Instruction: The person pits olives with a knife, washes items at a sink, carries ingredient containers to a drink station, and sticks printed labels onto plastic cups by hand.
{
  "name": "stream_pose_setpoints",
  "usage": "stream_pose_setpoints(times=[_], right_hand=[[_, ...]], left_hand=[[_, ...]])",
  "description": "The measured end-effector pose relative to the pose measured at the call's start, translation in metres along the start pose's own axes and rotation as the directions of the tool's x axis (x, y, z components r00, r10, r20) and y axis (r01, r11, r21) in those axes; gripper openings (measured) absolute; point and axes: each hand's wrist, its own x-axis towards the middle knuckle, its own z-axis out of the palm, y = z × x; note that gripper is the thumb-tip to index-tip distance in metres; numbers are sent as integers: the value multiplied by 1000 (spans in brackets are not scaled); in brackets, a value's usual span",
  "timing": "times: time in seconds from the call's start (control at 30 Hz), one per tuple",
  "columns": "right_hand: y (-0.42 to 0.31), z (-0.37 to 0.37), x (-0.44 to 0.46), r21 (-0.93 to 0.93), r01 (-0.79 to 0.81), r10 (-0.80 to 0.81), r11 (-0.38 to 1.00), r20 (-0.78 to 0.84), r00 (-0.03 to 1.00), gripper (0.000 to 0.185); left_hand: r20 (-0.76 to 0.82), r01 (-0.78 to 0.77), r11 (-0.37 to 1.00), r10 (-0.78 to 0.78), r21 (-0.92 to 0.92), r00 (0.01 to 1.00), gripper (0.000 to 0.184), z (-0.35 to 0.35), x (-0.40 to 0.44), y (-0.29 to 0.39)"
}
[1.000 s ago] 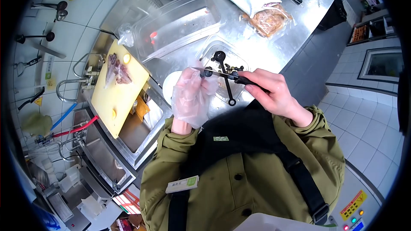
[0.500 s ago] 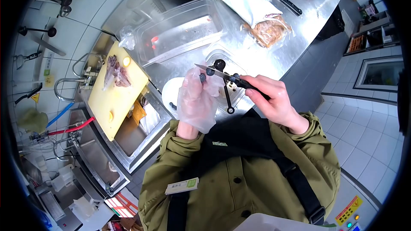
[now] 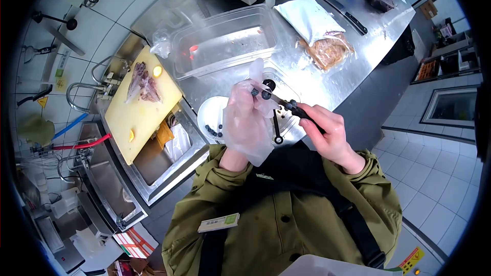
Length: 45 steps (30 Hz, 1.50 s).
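My left hand (image 3: pixel 245 117), in a loose clear plastic glove, is closed with dark blueberries (image 3: pixel 254 92) at its fingertips. My right hand (image 3: pixel 330 133) is bare and wrapped round the black handle of a small knife (image 3: pixel 313 119). Its blade points left to the gloved fingers, and the tip is hidden there. More round berries sit along the blade, one near the tip and some close to the handle. Left of the gloved hand stands a white bowl (image 3: pixel 205 107) with several blueberries inside. A black long-handled spoon (image 3: pixel 276 129) lies behind the knife, over a metal tray (image 3: pixel 289 125).
A clear plastic tub (image 3: pixel 186 69) stands on the steel counter, beside a white packet (image 3: pixel 307 18) and a bag of brown food (image 3: pixel 327 51). Another knife (image 3: pixel 355 22) lies farther right. A yellow cutting board (image 3: pixel 120 128) spans the sink at left.
The knife blade has gone from fully showing beside the glove to partly hidden at the left fingertips. The view has shifted slightly, and more of the white bowl's berries show.
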Motion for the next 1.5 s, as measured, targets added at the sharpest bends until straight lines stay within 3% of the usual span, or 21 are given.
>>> stream_pose_setpoints(times=[0.07,0.1,0.3,0.4,0.5,0.6,0.7,0.8,0.9,1.03,1.13,1.23,1.33,1.43,1.5], right_hand=[[2,2,0,-14,24,-24,1000,-3,1000,30],[1,0,2,-40,25,-24,999,12,1000,29],[1,1,0,-5,38,-38,999,-2,999,29],[3,1,0,13,23,-23,1000,19,1000,28],[2,3,0,-19,35,-35,999,2,999,28],[2,1,1,-32,38,-37,999,29,999,28],[-1,0,4,-15,58,-58,998,47,997,27],[-7,-1,9,-39,45,-41,998,83,996,27],[-4,0,11,-78,55,-49,995,82,995,27],[-2,-7,13,-106,83,-70,991,122,990,28],[-5,-16,13,-193,91,-58,977,170,984,27],[-8,-27,12,-309,67,-5,949,196,981,25],[-7,-24,11,-238,22,6,971,117,993,26],[-16,-16,13,-183,-29,40,983,54,998,26],[-18,-8,11,-157,-15,19,987,29,999,27]], left_hand=[[-51,-9,997,12,76,999,33,0,-2,-2],[29,58,998,-57,-37,998,36,-5,-2,-1],[-135,83,996,-84,-14,987,43,-1,-3,1],[-132,32,999,-30,18,991,41,5,0,4],[1,96,993,-96,-69,995,33,-17,1,-5],[-72,-3,986,16,167,997,31,-19,1,-5],[47,-70,912,56,404,997,30,-33,5,0],[2,18,906,-21,422,1000,29,-30,0,1],[74,-25,899,-9,438,997,26,-38,2,2],[-23,223,975,-223,19,975,20,-27,-1,20],[-71,215,965,-207,150,976,21,-25,-2,19],[-115,138,990,-138,-8,984,21,-33,4,13],[-33,135,990,-133,43,991,24,-31,8,12],[-154,-7,998,17,64,988,28,-28,1,3],[-221,69,988,-37,141,975,34,-24,4,2]])
